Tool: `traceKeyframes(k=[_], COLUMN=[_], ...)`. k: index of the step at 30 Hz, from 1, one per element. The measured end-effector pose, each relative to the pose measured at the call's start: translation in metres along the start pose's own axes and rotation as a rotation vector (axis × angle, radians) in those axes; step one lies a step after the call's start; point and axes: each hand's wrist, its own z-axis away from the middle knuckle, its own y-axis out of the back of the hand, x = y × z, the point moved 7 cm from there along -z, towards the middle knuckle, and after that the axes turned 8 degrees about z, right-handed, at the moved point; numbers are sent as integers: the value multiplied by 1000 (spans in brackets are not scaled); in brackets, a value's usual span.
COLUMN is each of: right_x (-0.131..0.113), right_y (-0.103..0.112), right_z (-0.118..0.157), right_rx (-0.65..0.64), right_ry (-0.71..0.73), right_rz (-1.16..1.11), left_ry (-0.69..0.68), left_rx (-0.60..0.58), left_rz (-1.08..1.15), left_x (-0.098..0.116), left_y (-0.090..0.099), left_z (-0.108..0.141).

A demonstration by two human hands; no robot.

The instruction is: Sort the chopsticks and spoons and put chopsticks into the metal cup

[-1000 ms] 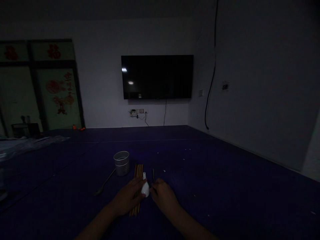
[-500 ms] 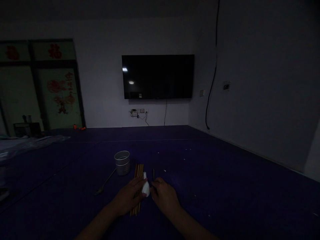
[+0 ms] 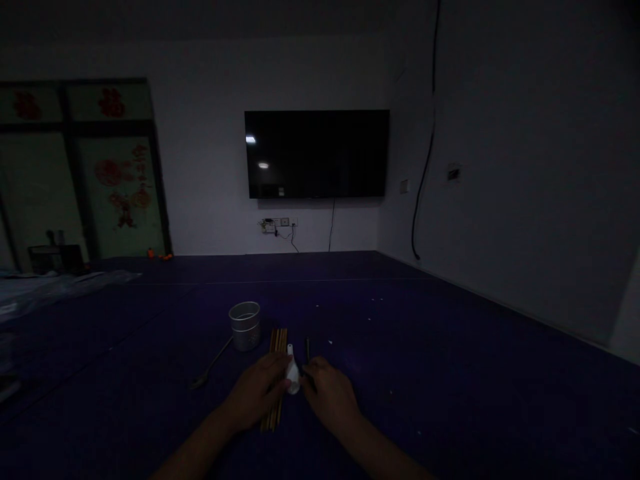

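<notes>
The left hand [image 3: 257, 390], fingers loosely open, covers chopsticks [image 3: 279, 340] and touches the spoon [image 3: 293, 379] at two o'clock — sideways pressure could roll them. The right hand [image 3: 331, 395] curls near a handle [image 3: 307, 347], eleven o'clock; its grip one cannot tell.

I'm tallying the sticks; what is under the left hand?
The wooden sticks run under the left hand: their far and near ends show, but their middles are covered. The white spoon lies by its fingers, partly hidden. Anything else beneath the palm cannot be seen.
</notes>
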Motion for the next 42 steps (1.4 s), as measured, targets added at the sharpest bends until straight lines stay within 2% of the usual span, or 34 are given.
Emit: traceKeyframes(k=[3, 5, 7, 10, 13, 16, 21, 30, 42], right_x=[1, 1, 2, 3, 4, 5, 4, 4, 5], right_y=[-1, -1, -1, -1, -3, -3, -2, -1, -2], right_z=[0, 0, 0, 1, 0, -1, 0, 0, -1], right_rx=[-4, 4, 18, 26, 15, 19, 22, 30, 17], right_ry=[4, 6, 5, -3, -11, -6, -9, -14, -12], right_rz=[-10, -21, -31, -32, -35, -46, -57, -69, -52], left_ry=[-28, 7, 124, 373, 589, 703, 786, 860, 876], left_rx=[73, 114, 125, 79, 47, 100, 176, 81, 60], left_rz=[-21, -82, -205, -390, -472, -512, -646, -672, -612], left_x=[8, 10, 6, -9, -24, -32, -42, -68, -84], left_y=[10, 18, 26, 37, 51, 68, 85, 72, 69], left_z=[-2, -3, -2, 1, 7, 12, 21, 33, 37])
